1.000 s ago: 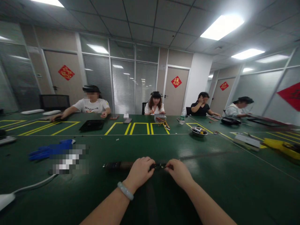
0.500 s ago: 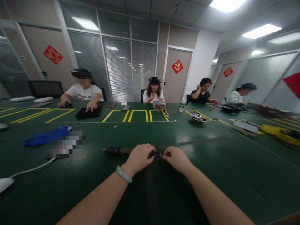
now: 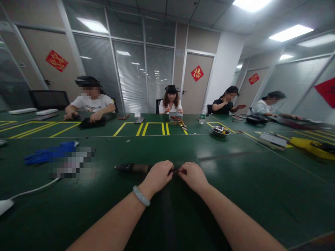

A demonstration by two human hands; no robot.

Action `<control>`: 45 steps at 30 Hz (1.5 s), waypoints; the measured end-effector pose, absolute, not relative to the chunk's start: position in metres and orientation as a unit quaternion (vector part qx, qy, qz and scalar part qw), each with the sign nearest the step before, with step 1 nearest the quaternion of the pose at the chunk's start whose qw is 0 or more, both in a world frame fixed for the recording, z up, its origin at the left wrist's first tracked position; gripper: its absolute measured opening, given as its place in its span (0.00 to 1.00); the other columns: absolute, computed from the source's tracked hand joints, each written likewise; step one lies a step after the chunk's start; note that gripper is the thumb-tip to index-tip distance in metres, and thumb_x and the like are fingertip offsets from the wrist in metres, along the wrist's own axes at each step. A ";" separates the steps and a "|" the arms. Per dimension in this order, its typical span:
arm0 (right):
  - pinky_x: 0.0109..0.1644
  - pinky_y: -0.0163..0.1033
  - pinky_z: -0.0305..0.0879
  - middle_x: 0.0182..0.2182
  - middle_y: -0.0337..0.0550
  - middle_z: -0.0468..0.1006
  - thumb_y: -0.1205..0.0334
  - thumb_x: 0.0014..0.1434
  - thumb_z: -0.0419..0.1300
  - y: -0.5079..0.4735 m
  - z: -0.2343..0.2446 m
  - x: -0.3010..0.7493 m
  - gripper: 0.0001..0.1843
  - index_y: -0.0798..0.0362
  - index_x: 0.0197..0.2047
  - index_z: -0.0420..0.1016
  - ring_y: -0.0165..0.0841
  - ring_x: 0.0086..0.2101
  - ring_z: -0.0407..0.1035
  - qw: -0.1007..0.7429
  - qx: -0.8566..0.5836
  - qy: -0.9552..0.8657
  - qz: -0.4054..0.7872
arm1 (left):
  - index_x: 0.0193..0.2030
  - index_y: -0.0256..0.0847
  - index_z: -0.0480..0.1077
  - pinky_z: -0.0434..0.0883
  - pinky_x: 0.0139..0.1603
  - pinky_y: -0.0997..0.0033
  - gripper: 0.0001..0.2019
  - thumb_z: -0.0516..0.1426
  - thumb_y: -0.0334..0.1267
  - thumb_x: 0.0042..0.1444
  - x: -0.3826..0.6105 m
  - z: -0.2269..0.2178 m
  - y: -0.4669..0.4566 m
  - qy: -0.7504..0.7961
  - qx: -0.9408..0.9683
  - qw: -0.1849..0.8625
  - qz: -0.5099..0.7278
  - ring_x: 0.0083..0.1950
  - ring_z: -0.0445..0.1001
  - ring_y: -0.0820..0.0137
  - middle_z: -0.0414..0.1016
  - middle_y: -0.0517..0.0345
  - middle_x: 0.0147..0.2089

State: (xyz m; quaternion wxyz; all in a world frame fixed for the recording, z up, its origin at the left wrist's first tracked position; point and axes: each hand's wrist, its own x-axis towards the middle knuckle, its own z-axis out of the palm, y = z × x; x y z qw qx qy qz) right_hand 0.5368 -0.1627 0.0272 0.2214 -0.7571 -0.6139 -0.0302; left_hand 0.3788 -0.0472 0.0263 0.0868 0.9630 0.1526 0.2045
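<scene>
A long dark cylindrical tool point(image 3: 140, 168), with a narrow metal tip and a brownish middle section, lies on the green table. Its kind I cannot make out for certain. My left hand point(image 3: 159, 174), with a pale bangle at the wrist, curls over the tool's right end and grips it. Right beside it, my right hand point(image 3: 192, 176) is closed in a pinch. A small dark part point(image 3: 176, 170) shows between the fingertips of both hands. Most of that part is hidden by the fingers.
To the left lie a blue glove point(image 3: 51, 152), a blurred-out object and a white cable point(image 3: 36, 188). Farther off stand a metal bowl point(image 3: 221, 131) and a water bottle point(image 3: 202, 115). A white box point(image 3: 273, 140) and a yellow item point(image 3: 311, 146) are at right. Several people sit opposite.
My right hand has moved slightly left, closer to my left hand, so less of the dark part shows between them. The left hand keeps its grip on the tool.
</scene>
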 end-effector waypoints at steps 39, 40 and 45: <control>0.45 0.40 0.55 0.33 0.39 0.77 0.59 0.63 0.57 -0.158 0.026 0.530 0.09 0.46 0.37 0.79 0.33 0.39 0.68 0.160 -0.724 -0.661 -0.117 | 0.42 0.42 0.69 0.66 0.48 0.66 0.04 0.55 0.35 0.61 0.378 0.030 -0.046 0.153 0.962 0.117 0.192 0.44 0.71 0.67 0.73 0.57 0.42; 0.45 0.40 0.55 0.33 0.38 0.77 0.59 0.63 0.57 -0.158 0.026 0.530 0.09 0.46 0.37 0.79 0.33 0.39 0.68 0.161 -0.722 -0.662 -0.118 | 0.42 0.42 0.69 0.66 0.49 0.66 0.04 0.54 0.35 0.61 0.378 0.030 -0.047 0.158 0.961 0.119 0.193 0.45 0.71 0.67 0.73 0.57 0.43; 0.45 0.40 0.55 0.33 0.38 0.77 0.59 0.62 0.58 -0.158 0.025 0.532 0.08 0.46 0.36 0.78 0.33 0.38 0.68 0.171 -0.720 -0.662 -0.122 | 0.43 0.43 0.70 0.66 0.51 0.64 0.06 0.53 0.36 0.62 0.378 0.030 -0.050 0.174 0.956 0.129 0.198 0.47 0.71 0.67 0.74 0.57 0.44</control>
